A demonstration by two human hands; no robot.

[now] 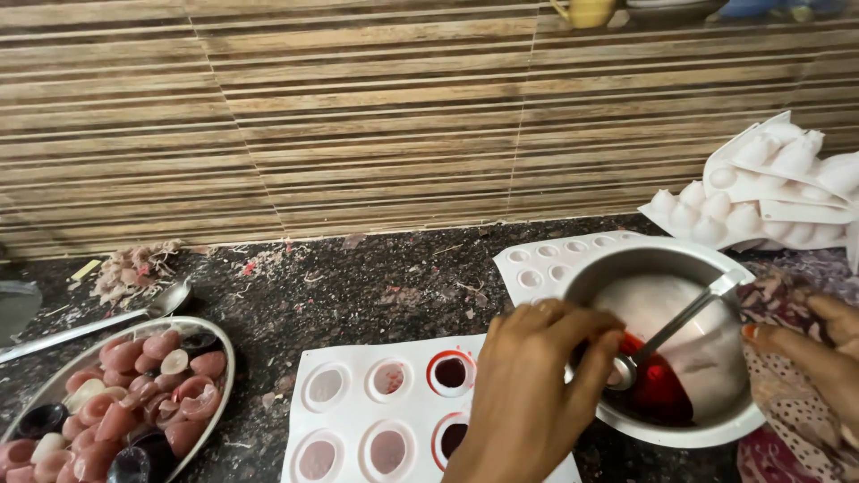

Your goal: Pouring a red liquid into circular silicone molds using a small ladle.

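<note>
Left hand fingers pinch spoon in red-liquid bowl, right hand open bracing rim; lower-centre mould: two cavities filled, rest pending.

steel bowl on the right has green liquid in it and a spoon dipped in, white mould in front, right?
Not quite. In the head view the liquid in the steel bowl is red, not green. The spoon is dipped in, and the white mould lies in front.
</note>
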